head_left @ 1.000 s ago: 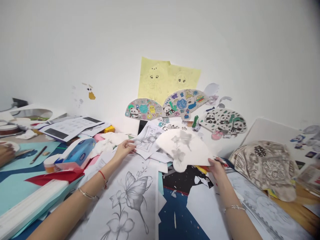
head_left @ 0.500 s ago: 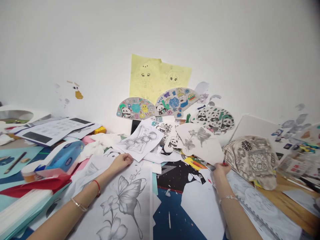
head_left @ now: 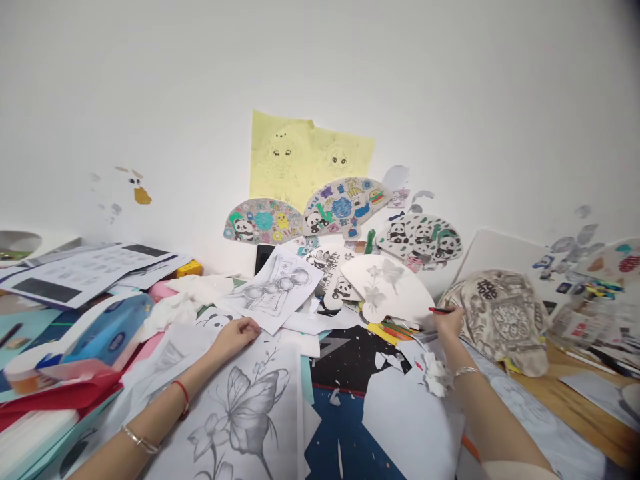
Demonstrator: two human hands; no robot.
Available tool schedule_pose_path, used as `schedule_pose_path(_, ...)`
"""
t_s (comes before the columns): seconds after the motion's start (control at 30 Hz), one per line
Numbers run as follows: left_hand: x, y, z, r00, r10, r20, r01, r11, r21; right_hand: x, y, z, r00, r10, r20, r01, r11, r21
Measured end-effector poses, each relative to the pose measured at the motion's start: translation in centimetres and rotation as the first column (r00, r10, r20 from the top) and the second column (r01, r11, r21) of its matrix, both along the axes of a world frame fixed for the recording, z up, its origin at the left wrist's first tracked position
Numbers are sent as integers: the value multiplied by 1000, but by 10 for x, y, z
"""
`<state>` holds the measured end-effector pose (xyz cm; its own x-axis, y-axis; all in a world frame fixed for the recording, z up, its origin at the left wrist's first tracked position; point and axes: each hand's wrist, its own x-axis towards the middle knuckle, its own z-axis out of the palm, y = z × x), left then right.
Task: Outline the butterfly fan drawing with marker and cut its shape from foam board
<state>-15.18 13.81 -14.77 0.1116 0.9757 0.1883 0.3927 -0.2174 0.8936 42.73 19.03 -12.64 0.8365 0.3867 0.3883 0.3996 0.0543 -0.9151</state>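
Observation:
My right hand [head_left: 450, 323] is closed around a slim red and black pen [head_left: 441, 311], which points left beside the edge of a pale fan [head_left: 400, 293] with grey flowers and a butterfly. My left hand [head_left: 242, 332] rests, fingers loosely bent, at the top of a large pencil drawing [head_left: 255, 407] of a butterfly and flowers. Just beyond its fingertips lies a tilted sheet [head_left: 275, 287] with a shaded sketch of round shapes. Whether the left fingertips touch that sheet is hard to tell. Crumpled white paper [head_left: 436, 375] sits below my right hand.
Decorated fans [head_left: 345, 207] lean against the wall under yellow drawings [head_left: 310, 157]. On the right is a patterned cap [head_left: 500, 320]. At left are a blue tissue pack [head_left: 113, 330] and stacked sheets [head_left: 90, 267]. Paper scraps [head_left: 335, 397] litter the dark blue surface.
My right hand has turned and lifted slightly, bringing the pen from upright to nearly level, pointing left. Crumpled paper now shows below it. The left hand stays by the drawing; the whole view has shifted.

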Motion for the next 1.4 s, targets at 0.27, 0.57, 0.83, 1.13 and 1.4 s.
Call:
schedule_pose_path(0.27,-1,-9,28,996,5,87,-5,1000,0,-86,-69,36,936,265,230,-319,917,241)
schedule_pose_path(0.57,82,-87,57,942,-294,-164,313,944,104,-244,-188,-5,479,629,612,-707,689,-156)
schedule_pose_path(0.83,132,-144,7,586,-425,-690,695,701,159,-249,-194,-38,60,678,732,-605,608,-514)
schedule_pose_path(1.13,139,-140,-3,547,-407,-732,677,729,101,-250,-191,-41,49,781,623,-620,513,-594)
schedule_pose_path(1.4,135,-143,1,570,-453,-685,689,719,97,-242,-192,-38,208,869,449,-634,469,-615)
